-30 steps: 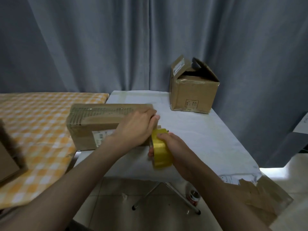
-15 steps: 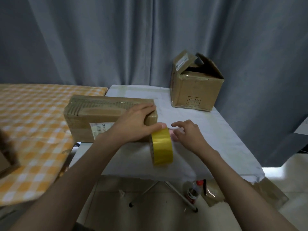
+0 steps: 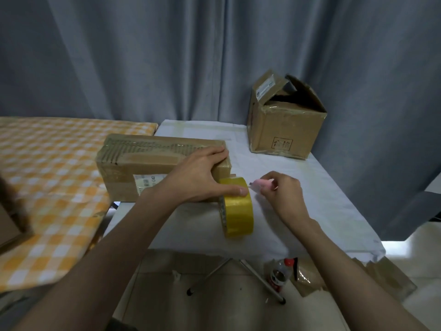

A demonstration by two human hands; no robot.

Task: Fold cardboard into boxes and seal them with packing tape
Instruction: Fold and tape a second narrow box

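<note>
Grey pleated curtain backs the whole scene, hanging to floor level behind two adjoining surfaces. Left surface: a top covered in orange-and-white checked cloth. Centre: folding table under a white cover, metal legs visible below its near edge. Item one: long cardboard box, closed, lying across the gap between the two surfaces, top seam glossy with tape, white printed label on its near face. Item two: roll of yellow packing tape, standing on edge on the white cover, just beside the box's near right corner. Item three: smaller cardboard box at the far right corner of the table, top flaps raised and partly open, label on one flap, stamped mark on its front. Left hand: fingers laid over the right end of the long box, thumb stretched down onto the top of the tape roll; fingers extended rather than curled. Right hand: fingers curled, pinching a small pink cutter-like tool, its tip close to the tape roll near the left thumb; the tool is blurred and its exact type cannot be told. Floor beneath the table: plastic bottle with red cap, flattened brown cardboard and tape scraps beside it.
</note>
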